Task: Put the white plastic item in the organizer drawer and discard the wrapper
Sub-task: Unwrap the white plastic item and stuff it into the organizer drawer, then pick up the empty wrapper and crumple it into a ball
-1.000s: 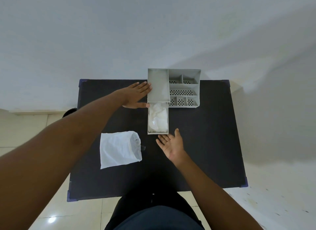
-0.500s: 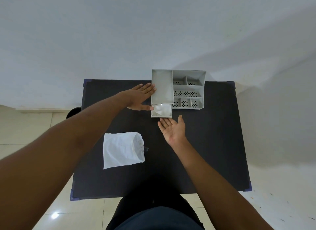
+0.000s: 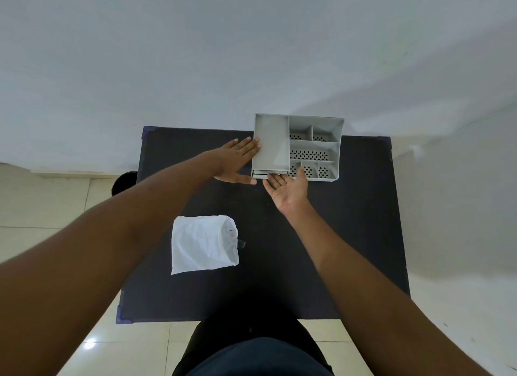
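Left hand [image 3: 235,163] flat, fingers spread and straight, pressed against the left wall of the grey organizer [image 3: 299,147], gripping nothing. Right hand [image 3: 288,189] palm up and splayed wide, fingertips [image 3: 272,177] touching the drawer front [image 3: 264,174], which sits almost flush with the organizer's near face. White plastic item hidden, presumably inside; cannot tell. White wrapper [image 3: 204,242] flat on the black table [image 3: 349,221], well short of the organizer, near-left of it, clear of both hands. No readable writing.

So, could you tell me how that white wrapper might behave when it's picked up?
The wrapper looks thin and creased, so it would probably go floppy and feel very light. It lies loose on the table, so a push would likely slide or crumple it.
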